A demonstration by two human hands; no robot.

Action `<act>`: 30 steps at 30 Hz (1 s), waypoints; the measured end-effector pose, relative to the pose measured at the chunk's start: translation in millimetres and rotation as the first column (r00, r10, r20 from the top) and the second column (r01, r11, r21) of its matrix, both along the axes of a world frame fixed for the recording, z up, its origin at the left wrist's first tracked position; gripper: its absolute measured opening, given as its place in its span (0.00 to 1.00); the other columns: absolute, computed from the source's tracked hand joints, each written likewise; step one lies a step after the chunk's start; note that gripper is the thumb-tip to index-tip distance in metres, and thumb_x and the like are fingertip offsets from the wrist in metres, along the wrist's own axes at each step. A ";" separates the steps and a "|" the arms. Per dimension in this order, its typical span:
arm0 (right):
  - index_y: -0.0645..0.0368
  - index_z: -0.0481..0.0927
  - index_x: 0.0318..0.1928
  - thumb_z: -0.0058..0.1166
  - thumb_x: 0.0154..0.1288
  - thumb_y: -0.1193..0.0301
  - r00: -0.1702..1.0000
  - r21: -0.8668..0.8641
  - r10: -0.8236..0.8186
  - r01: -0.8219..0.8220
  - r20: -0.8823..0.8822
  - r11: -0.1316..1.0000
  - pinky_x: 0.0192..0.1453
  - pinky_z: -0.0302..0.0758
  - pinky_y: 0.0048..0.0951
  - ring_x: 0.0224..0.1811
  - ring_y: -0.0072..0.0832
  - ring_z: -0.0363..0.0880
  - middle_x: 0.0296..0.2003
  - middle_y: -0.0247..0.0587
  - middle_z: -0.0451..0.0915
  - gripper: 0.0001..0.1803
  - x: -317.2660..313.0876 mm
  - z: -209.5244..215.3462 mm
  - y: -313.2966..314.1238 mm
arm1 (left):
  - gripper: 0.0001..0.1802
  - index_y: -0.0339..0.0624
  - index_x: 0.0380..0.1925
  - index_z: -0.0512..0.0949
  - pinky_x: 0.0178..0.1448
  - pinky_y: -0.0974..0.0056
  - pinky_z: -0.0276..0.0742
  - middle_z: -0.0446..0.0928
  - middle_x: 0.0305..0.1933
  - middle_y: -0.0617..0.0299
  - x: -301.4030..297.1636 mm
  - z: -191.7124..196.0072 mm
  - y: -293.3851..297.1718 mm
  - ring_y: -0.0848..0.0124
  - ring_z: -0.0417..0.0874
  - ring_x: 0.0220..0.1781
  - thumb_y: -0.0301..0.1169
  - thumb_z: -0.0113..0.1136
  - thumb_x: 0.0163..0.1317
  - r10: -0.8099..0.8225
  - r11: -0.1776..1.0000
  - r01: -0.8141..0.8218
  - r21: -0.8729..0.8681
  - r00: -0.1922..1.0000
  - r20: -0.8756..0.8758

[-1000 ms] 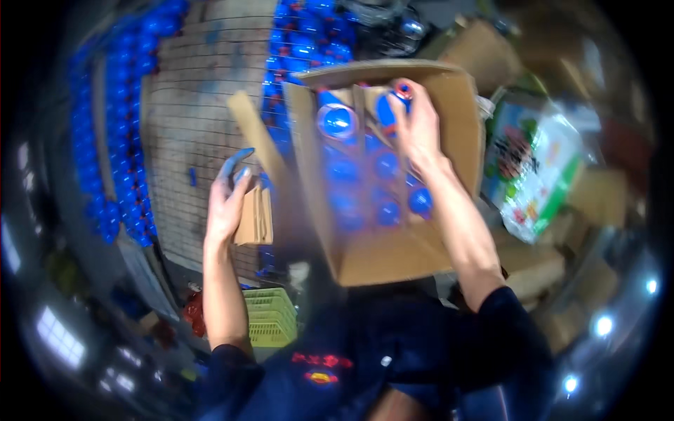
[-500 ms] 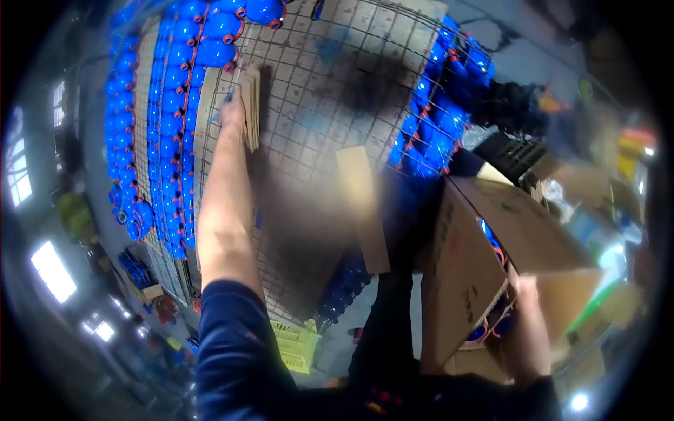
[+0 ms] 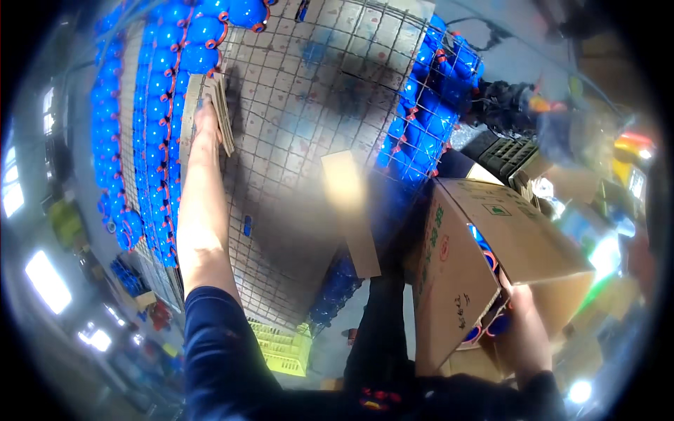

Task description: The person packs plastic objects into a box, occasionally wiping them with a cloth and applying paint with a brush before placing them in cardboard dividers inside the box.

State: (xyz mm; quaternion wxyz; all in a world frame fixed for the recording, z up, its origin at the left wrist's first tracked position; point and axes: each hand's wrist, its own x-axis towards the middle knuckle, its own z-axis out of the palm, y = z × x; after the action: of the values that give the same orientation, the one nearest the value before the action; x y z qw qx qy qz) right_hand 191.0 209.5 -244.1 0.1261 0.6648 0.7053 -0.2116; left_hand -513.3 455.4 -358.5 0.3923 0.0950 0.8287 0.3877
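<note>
At the upper left, left hand (image 3: 205, 121): grip closed on a stack of flat cardboard pieces (image 3: 222, 116), held on edge above the wire mesh (image 3: 281, 91), their ends fanned slightly apart
At the lower right, right hand (image 3: 526, 323): thumb side at the gap in a cardboard box (image 3: 460, 281), touching its edge; the other fingers are hidden inside, so I cannot tell whether this grip is open or grasping anything
Cardboard box: tilted, its flaps parted, just beside a dark trouser leg (image 3: 379, 330); blue and red round things show through the gap
Box markings: dark handwritten characters and a red round stamp on the left face, green characters near its far edge, a green framed symbol on the upper face
Navy shirt (image 3: 232, 358): small red and yellow mark on the chest, blurred
Blue balls (image 3: 203, 31): glossy, with red rims, in rows left of the mesh, more along its right side
Loose cardboard strip (image 3: 361, 245): lying over the mesh, between the two hands
Yellow basket (image 3: 281, 354): near the mesh's lower end
</note>
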 end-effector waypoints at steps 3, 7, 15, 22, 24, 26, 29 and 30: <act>0.58 0.84 0.50 0.54 0.65 0.64 1.000 0.004 -0.025 0.025 -0.009 1.000 0.57 0.75 0.48 0.51 0.53 0.80 0.49 0.53 0.83 0.17 3.2 -0.2 -5.9 | 0.23 0.43 0.36 0.80 0.23 0.58 0.74 0.78 0.28 0.58 -3.0 7.6 -4.5 0.65 0.76 0.21 0.54 0.56 0.67 -0.077 0.997 0.078 0.022 0.996 -0.034; 0.58 0.84 0.50 0.54 0.65 0.64 1.000 -0.002 -0.004 0.004 -0.022 1.000 0.58 0.75 0.48 0.51 0.53 0.80 0.49 0.53 0.83 0.17 1.6 -3.1 -3.7 | 0.29 0.48 0.42 0.83 0.25 0.62 0.74 0.82 0.33 0.64 -24.0 -5.9 27.5 0.72 0.77 0.23 0.63 0.57 0.64 -0.019 1.000 0.019 -0.010 1.000 0.000; 0.57 0.83 0.51 0.54 0.66 0.62 1.000 -0.033 -0.009 0.008 -0.014 0.999 0.58 0.75 0.48 0.52 0.52 0.79 0.50 0.53 0.82 0.18 0.4 -12.1 -9.5 | 0.30 0.49 0.41 0.80 0.29 0.59 0.73 0.77 0.30 0.65 -16.4 -40.7 69.2 0.69 0.76 0.26 0.63 0.43 0.69 0.024 0.999 -0.027 -0.044 0.997 -0.077; 0.57 0.83 0.52 0.54 0.66 0.60 0.999 0.008 0.003 -0.003 -0.035 1.000 0.59 0.75 0.48 0.53 0.52 0.79 0.51 0.52 0.82 0.19 4.8 -9.1 -11.5 | 0.18 0.45 0.38 0.72 0.21 0.60 0.65 0.75 0.34 0.56 12.2 -15.7 -109.9 0.65 0.73 0.20 0.49 0.52 0.70 -0.550 0.773 -0.258 0.579 0.183 0.815; 0.57 0.83 0.53 0.54 0.66 0.60 1.000 0.030 -0.023 0.022 0.005 0.999 0.59 0.75 0.48 0.53 0.52 0.79 0.51 0.52 0.82 0.19 11.8 -16.5 -16.5 | 0.16 0.43 0.36 0.71 0.20 0.59 0.66 0.74 0.34 0.54 98.3 -5.4 -149.3 0.64 0.73 0.18 0.45 0.49 0.71 -0.622 0.726 -0.329 0.603 0.059 0.781; 0.56 0.83 0.53 0.54 0.67 0.60 0.998 0.039 -0.055 0.054 0.023 0.998 0.59 0.75 0.48 0.54 0.52 0.79 0.52 0.52 0.82 0.20 10.2 -15.4 -11.8 | 0.16 0.43 0.33 0.68 0.19 0.62 0.64 0.71 0.31 0.55 177.0 61.8 -193.5 0.68 0.70 0.16 0.43 0.45 0.74 -0.569 0.744 -0.358 0.565 0.104 0.816; 0.56 0.85 0.40 0.56 0.62 0.57 0.969 -0.119 -0.173 0.195 0.177 0.973 0.46 0.80 0.47 0.40 0.52 0.84 0.38 0.52 0.85 0.17 -12.5 3.5 21.1 | 0.18 0.46 0.31 0.66 0.19 0.64 0.63 0.67 0.23 0.62 255.2 160.6 -269.1 0.73 0.66 0.13 0.46 0.44 0.76 -0.355 0.822 -0.381 0.423 0.237 0.904; 0.62 0.82 0.44 0.55 0.63 0.54 0.977 -0.094 -0.196 0.203 0.078 0.975 0.45 0.81 0.49 0.38 0.53 0.85 0.32 0.57 0.85 0.23 -19.3 12.9 28.9 | 0.18 0.46 0.31 0.67 0.18 0.65 0.63 0.68 0.22 0.62 274.7 182.3 -294.1 0.73 0.66 0.12 0.46 0.43 0.75 -0.365 0.822 -0.378 0.426 0.224 0.904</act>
State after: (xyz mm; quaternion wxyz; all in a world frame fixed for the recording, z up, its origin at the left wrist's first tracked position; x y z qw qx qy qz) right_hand 171.7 238.4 -231.2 0.1619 0.7318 0.6184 -0.2361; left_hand -238.6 161.3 -176.2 0.7699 -0.0596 0.2399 0.5883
